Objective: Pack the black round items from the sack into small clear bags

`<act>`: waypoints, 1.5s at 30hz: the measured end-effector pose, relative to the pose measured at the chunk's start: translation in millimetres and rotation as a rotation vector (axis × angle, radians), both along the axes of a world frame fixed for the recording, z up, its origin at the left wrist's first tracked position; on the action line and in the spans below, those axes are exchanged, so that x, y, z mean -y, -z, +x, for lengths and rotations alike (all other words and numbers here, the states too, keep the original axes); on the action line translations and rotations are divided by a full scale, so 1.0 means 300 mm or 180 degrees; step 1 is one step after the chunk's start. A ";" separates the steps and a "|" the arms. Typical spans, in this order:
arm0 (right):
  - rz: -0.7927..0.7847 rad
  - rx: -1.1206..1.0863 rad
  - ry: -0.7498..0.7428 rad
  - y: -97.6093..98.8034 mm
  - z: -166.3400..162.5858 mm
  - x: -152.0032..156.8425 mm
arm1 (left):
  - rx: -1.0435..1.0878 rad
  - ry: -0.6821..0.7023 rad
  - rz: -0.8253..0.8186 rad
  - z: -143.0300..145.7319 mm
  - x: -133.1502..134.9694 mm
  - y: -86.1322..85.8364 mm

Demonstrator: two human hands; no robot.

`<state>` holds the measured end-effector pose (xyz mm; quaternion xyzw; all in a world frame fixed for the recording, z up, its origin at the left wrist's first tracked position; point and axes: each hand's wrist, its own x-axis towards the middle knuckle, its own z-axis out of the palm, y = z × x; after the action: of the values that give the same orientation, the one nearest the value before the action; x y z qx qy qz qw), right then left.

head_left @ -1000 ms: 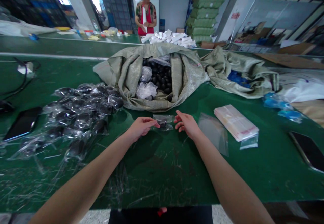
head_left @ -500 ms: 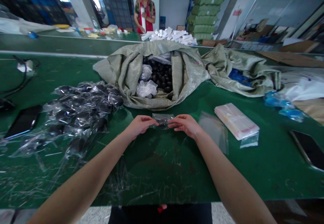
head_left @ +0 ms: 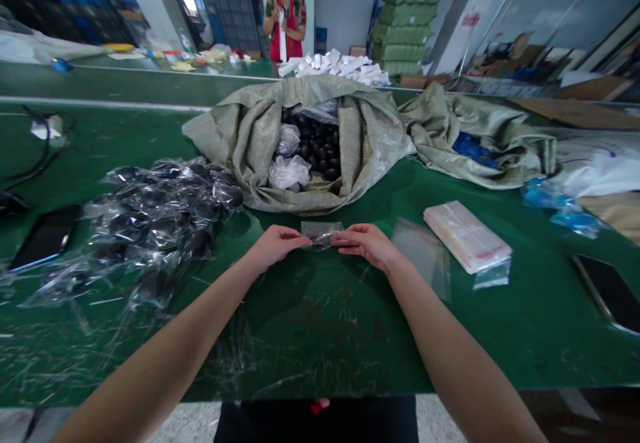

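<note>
clear bag (head_left: pixel 321 234), pinched btwn left hand (head_left: pixel 274 245), right hand (head_left: pixel 367 244)

small clear plastic bag (head_left: pixel 321 234) | crinkled, held level just above green table | pinched at both ends

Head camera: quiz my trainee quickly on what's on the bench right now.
1. True or false: the left hand and the right hand pinch one small clear bag between them.
2. The open sack holds: A white boxes, B black round pieces, C blue bags.
3. Fill in: the stack of flat bags lies to the ___ of the right hand.
Key: 1 true; 2 B; 3 right.
</note>
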<state>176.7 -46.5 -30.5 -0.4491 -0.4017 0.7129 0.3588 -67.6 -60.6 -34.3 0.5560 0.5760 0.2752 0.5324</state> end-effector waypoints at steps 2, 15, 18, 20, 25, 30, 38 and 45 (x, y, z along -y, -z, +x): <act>0.0027 0.0005 -0.0058 0.001 0.004 0.000 | -0.0038 0.0026 -0.0007 0.000 0.000 -0.001; 0.0417 0.0363 -0.0101 0.070 0.008 -0.026 | -0.0683 0.0254 0.0616 -0.002 -0.008 0.004; 0.0735 0.0723 -0.0197 0.077 0.012 -0.031 | -0.0701 0.0286 0.0699 -0.004 -0.015 0.013; 0.0917 0.0896 -0.0215 0.082 0.009 -0.037 | -0.0797 0.0276 0.0771 -0.004 -0.020 0.020; 0.1200 0.1144 -0.0057 0.103 -0.017 -0.047 | -0.1129 0.0141 0.0874 0.005 -0.031 0.037; 0.1598 0.1589 0.0091 0.109 -0.038 -0.041 | -0.1382 0.0034 0.0975 0.020 -0.043 0.045; 0.1572 0.1849 0.0248 0.080 -0.056 -0.032 | -0.1254 -0.0065 0.1221 0.036 -0.078 0.056; 0.1874 0.2513 0.0178 0.060 -0.056 -0.032 | -0.0951 0.0333 0.1124 0.034 -0.092 0.052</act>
<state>159.8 -37.0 -48.6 -0.5751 -0.6792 0.3347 0.3098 -57.5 -33.2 -49.8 0.7041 0.5617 0.2583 0.3493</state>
